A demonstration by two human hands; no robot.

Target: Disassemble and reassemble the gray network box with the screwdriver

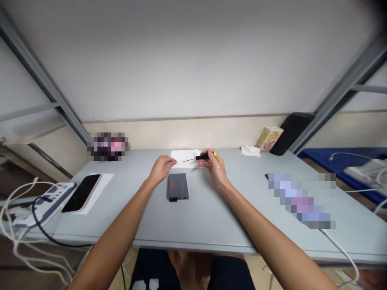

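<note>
Work seems unfinished: the box (178, 184) at six o'clock from the paper (183, 154) looks unopened, the right hand (216, 164) grips a screwdriver (200, 157), the left hand (161, 167) unclear.

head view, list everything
desk: 1, grey, centre
box: 1, grey, centre
phone: 1, black, left
papers: 2, white, behind box, under phone
screwdriver: 1, black, yellow end, over paper
power strip: 1, white, left
tissue: 1, white, back right
carton: 1, yellow, back right
block: 1, black, back right
pixelated things: 2, multicoloured, left, right
cables: several, mostly white, sides
surface: 1, blue, right
wall: 1, whitish, back
posts: 2, grey, sides
legs: 2, dark clothing, below
left hand: 1, bare, near box
right hand: 1, bare, holding screwdriver
</note>
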